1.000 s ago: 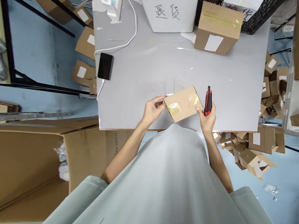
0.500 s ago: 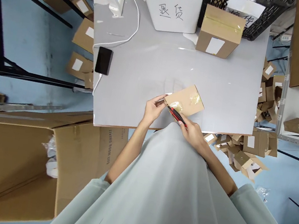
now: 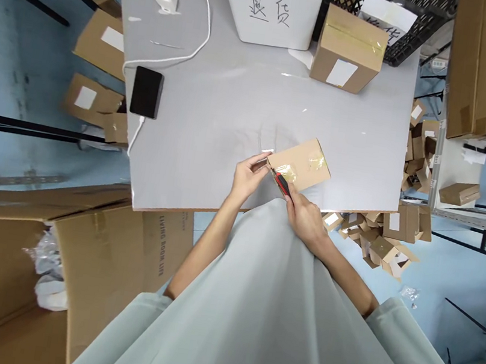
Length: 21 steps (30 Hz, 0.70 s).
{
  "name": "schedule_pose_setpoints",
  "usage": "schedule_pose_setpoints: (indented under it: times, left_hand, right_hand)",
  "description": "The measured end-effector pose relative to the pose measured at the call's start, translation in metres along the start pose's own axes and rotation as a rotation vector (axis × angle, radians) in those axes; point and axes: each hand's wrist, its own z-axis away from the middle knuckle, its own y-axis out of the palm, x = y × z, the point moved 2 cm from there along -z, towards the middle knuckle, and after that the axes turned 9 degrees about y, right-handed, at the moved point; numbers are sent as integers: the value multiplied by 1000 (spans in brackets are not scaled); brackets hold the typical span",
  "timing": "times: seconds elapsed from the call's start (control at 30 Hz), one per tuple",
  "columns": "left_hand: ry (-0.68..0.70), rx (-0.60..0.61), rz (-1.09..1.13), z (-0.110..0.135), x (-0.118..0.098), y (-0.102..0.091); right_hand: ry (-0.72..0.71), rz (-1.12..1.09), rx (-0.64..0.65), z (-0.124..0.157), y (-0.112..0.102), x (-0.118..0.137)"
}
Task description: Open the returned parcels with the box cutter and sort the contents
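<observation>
A small cardboard box (image 3: 304, 162) with clear tape on its top lies near the front edge of the grey table. My left hand (image 3: 247, 176) grips its left end, thumb and fingers closed at the corner. In my right hand (image 3: 304, 215) is a red and black utility knife (image 3: 281, 183), its tip against the box's near left edge, close to my left fingers. The blade itself is too small to make out.
On the grey table (image 3: 218, 105) are a phone (image 3: 146, 93) with a white cable, a white bin (image 3: 270, 19), a taped carton (image 3: 350, 49) and a black crate (image 3: 403, 45). A large open carton (image 3: 111, 272) stands at left; several boxes (image 3: 390, 252) lie on the floor at right.
The knife has turned slightly and my right hand has shifted a little left along the box's edge. My left hand stays at the corner. The camera view has shifted somewhat.
</observation>
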Motion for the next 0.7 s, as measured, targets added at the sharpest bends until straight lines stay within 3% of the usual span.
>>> schedule_pose_setpoints:
  times: [0.27, 0.47, 0.7]
  left_hand:
    - [31, 13, -11, 1, -1, -1]
    - [58, -54, -33, 4, -1, 2]
    - [138, -135, -188, 18, -13, 15]
  right_hand:
    - [150, 269, 108, 6, -9, 33]
    - [146, 415, 169, 10, -18, 58]
    - [164, 468, 243, 32, -27, 61]
